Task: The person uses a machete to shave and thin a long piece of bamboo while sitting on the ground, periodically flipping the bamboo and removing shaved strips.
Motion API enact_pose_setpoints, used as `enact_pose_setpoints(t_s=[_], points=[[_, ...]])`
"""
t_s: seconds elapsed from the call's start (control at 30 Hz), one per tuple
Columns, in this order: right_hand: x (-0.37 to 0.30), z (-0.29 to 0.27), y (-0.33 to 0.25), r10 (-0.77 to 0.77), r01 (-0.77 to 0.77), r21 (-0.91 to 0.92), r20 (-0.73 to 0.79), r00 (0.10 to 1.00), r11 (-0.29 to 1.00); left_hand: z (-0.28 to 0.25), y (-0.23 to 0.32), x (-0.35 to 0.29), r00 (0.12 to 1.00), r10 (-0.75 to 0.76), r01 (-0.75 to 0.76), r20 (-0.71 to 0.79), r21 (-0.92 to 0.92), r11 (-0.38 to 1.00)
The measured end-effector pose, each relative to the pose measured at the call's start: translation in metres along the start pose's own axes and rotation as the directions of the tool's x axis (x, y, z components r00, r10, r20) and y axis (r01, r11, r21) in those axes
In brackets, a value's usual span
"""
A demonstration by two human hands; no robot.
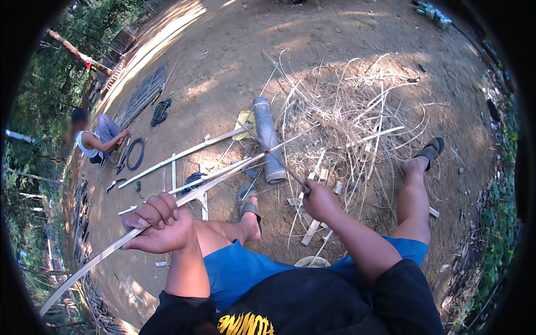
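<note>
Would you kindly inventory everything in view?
split strip: one, pale, left to centre
rod-like tool: one, dark, centre
bamboo tube: one, grey, centre
shavings: uncounted, pale, mostly right of tube
poles: several, pale, left of centre
scrap: one, yellow, beside tube
ring: one, black, left
slatted panel: one, grey, upper left
co-worker: one, white top, far left
foliage: uncounted, green, both sides
worn sandals: two, dark, on feet
shorts: one pair, blue, bottom
left hand: one, bare, on strip
right hand: one, bare, on tool

Pale tan strip point(106, 253), blue shorts point(240, 268), tool point(290, 171) perhaps dark grey
</note>
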State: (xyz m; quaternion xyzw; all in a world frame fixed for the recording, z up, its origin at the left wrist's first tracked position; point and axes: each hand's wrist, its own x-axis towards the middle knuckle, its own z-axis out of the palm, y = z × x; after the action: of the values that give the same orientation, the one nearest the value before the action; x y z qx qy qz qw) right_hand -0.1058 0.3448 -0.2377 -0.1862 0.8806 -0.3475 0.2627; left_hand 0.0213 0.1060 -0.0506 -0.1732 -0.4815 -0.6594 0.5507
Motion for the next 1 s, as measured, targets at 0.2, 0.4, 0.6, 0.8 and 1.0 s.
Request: enact_pose_setpoints(t_s=[0.2,0.4,0.6,0.8,1.0], points=[[-0.01,-0.006,-0.045,-0.249,0.248,0.013,0.056,0.967,0.969,-0.019,0.003,0.013,0.999,-0.015,0.016,-0.041,0.009,1.0],[0.057,-0.002,0.031,0.058,-0.058,-0.025,0.0,0.998,0.998,-0.035,-0.009,0.027,0.997,-0.037,0.038,-0.069,0.015,0.999],[0.05,-0.009,-0.027,-0.094,0.095,-0.004,0.135,0.986,0.995,-0.038,-0.003,0.036,0.997,-0.054,0.059,-0.057,0.095,0.994],[0.114,0.003,0.068,0.155,-0.156,0.005,0.06,0.986,0.988,-0.053,-0.014,0.052,0.991,-0.118,0.122,-0.068,0.056,0.991],[0.121,-0.015,0.018,-0.097,0.115,-0.061,0.235,0.967,0.992,-0.052,-0.018,0.065,0.994,-0.067,0.078,-0.091,0.132,0.988]])
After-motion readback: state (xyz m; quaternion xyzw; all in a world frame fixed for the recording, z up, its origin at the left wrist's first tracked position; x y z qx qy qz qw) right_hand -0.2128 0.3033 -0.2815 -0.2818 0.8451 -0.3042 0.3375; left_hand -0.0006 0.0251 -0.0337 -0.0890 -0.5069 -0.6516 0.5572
